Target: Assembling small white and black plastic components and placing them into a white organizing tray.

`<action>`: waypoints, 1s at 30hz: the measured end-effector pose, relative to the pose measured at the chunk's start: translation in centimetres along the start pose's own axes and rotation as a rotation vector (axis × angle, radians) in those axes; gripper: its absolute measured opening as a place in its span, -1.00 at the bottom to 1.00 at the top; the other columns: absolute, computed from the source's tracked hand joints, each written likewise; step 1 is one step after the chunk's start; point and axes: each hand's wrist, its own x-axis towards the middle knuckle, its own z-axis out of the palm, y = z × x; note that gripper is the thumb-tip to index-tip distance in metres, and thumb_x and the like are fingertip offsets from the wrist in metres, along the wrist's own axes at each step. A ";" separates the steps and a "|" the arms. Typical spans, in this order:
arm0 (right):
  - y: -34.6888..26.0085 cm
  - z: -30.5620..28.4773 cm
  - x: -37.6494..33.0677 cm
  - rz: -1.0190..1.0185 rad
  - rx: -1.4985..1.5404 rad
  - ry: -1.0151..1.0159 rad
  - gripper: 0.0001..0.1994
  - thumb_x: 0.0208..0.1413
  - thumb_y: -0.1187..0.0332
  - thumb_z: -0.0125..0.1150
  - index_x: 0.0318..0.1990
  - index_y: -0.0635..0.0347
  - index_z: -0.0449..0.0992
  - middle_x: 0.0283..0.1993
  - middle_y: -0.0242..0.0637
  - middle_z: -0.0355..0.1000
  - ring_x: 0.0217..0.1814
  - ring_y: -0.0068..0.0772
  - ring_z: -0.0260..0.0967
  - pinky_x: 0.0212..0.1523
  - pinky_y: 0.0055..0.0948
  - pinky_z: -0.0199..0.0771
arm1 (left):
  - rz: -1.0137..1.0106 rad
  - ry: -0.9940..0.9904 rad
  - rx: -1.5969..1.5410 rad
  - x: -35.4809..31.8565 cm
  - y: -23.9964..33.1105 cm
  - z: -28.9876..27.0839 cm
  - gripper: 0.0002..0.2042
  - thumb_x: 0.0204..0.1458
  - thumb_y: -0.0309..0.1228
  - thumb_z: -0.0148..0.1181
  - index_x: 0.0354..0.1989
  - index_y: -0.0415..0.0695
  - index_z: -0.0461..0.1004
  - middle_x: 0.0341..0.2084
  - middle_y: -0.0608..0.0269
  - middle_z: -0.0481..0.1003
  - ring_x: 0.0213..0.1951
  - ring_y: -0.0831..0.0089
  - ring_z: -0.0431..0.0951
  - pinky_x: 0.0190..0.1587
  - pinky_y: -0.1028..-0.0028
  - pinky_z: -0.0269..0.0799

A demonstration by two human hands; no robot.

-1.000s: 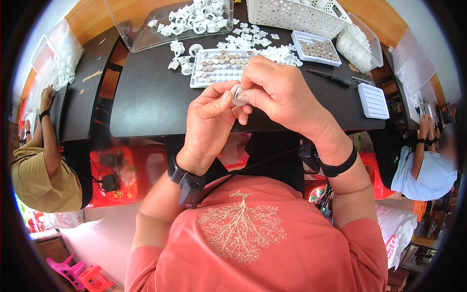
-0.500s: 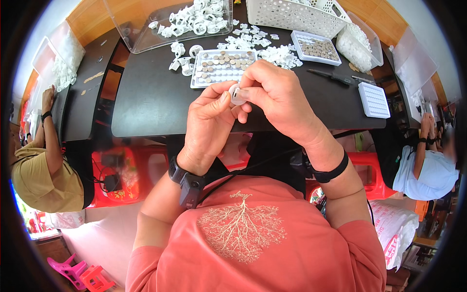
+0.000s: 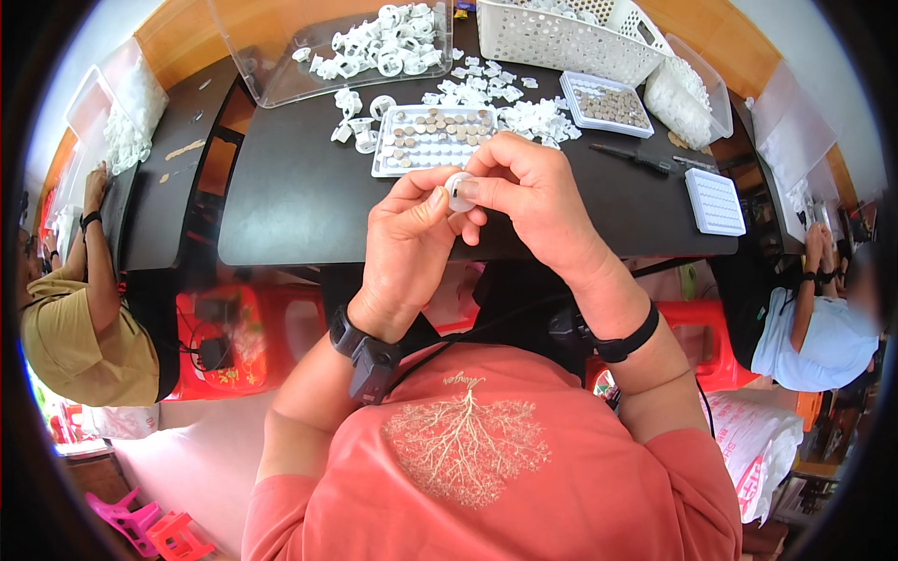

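Both hands are busy: the left hand point(image 3: 409, 238) and right hand point(image 3: 533, 201) pinch a small, round white plastic piece point(image 3: 458, 194) between their fingertips, just above centre frame. They're reaching over the near edge of a smooth black table point(image 3: 299, 192), with decent room to swing left. Right above them is a white gridded plastic tray point(image 3: 426, 151) dotted with brownish round discs point(image 3: 440, 123); perforated white plastic basket point(image 3: 571, 49) up top, right of centre.

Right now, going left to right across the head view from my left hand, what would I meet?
Your left hand → small white round part → right hand → dark-handled tool → white ridged tray.
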 end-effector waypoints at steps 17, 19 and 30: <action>-8.4 -12.1 11.3 -0.250 -0.501 0.365 -0.92 0.05 0.47 0.25 -0.45 0.20 0.50 -0.55 -0.45 0.42 -0.59 -0.69 0.28 -0.57 -0.61 0.30 | -0.012 -0.013 0.020 -0.2 3.3 0.2 -0.64 0.28 -0.35 0.07 0.20 -0.23 0.39 -0.14 -0.19 0.53 -0.22 0.13 0.60 -0.31 0.37 0.54; -8.7 -14.4 13.6 -0.253 -0.569 0.420 -0.92 0.05 0.48 0.25 -0.45 0.20 0.50 -0.57 -0.45 0.42 -0.61 -0.68 0.28 -0.60 -0.60 0.30 | -0.007 -0.036 0.027 -0.2 3.6 0.0 -0.68 0.27 -0.39 0.07 0.16 -0.23 0.43 -0.18 -0.18 0.55 -0.24 0.17 0.60 -0.33 0.38 0.53; -4.5 -0.2 6.3 0.132 -0.203 -0.136 -0.92 0.12 0.45 0.26 -0.29 0.26 0.51 -0.42 -0.44 0.48 -0.43 -0.71 0.32 -0.41 -0.64 0.34 | 0.116 0.150 0.229 1.6 5.8 0.8 -0.69 0.17 -0.58 0.16 0.10 -0.28 0.48 -0.25 0.08 0.59 -0.32 0.42 0.59 -0.37 0.49 0.52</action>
